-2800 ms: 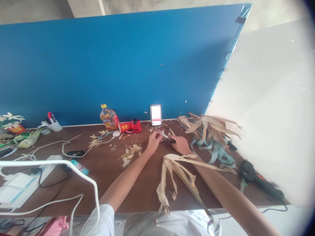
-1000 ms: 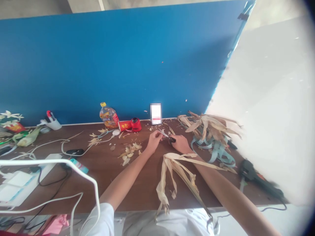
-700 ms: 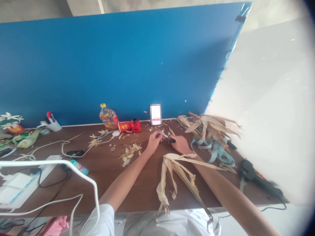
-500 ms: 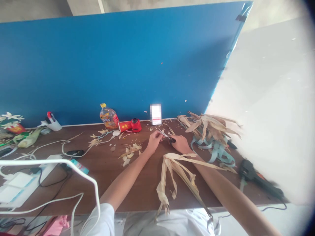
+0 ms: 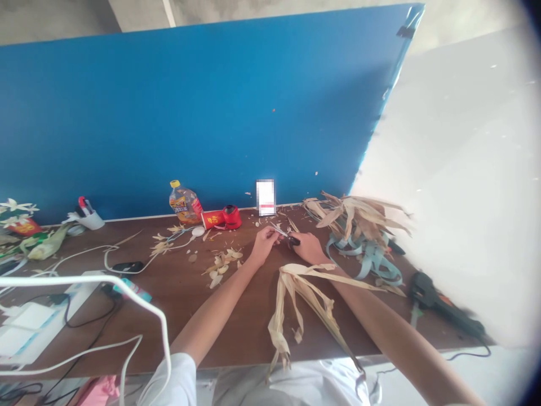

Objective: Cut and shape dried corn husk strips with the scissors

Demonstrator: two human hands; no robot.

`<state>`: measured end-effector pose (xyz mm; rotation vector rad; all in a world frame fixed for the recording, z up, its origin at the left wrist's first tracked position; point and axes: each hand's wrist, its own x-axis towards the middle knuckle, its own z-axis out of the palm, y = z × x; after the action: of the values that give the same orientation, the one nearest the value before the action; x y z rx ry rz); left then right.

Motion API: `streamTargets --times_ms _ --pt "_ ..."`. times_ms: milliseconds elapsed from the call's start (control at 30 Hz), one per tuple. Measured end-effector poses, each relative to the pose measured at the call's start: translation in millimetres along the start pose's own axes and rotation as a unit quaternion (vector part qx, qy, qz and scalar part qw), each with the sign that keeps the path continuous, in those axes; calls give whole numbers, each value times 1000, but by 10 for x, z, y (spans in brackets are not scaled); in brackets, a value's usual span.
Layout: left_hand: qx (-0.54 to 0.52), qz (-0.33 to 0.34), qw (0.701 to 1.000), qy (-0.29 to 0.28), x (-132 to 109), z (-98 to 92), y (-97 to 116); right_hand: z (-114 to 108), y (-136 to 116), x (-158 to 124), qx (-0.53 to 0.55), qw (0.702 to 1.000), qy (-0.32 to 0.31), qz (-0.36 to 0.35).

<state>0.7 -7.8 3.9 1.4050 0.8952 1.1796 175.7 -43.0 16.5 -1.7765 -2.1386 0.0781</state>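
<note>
Both hands meet far out over the brown table (image 5: 177, 293). My right hand (image 5: 307, 248) is closed round the black handles of a pair of scissors (image 5: 288, 237), blades pointing left. My left hand (image 5: 264, 243) pinches a small pale husk piece (image 5: 276, 228) at the blades. Long dried husk strips (image 5: 302, 299) lie between my forearms and hang over the near edge. A small heap of cut petal-shaped pieces (image 5: 222, 263) sits left of my left hand.
A heap of dried husks (image 5: 359, 217) and pale blue ribbon (image 5: 372, 259) lies at the right, with a black glue gun (image 5: 439, 307) nearer. At the back stand a bottle (image 5: 182, 204), red items (image 5: 224, 217), a cup (image 5: 87, 217). White cables (image 5: 105, 282) and chargers cover the left.
Hands stay at the same spot, working the scissors on the small piece; only the view has shifted slightly.
</note>
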Motion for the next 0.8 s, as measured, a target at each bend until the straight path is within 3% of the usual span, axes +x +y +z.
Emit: streamTargets --times_ms 800 --pt "-22 -22 999 38 8 3 13 -14 -5 -1 16 1000 0 6"
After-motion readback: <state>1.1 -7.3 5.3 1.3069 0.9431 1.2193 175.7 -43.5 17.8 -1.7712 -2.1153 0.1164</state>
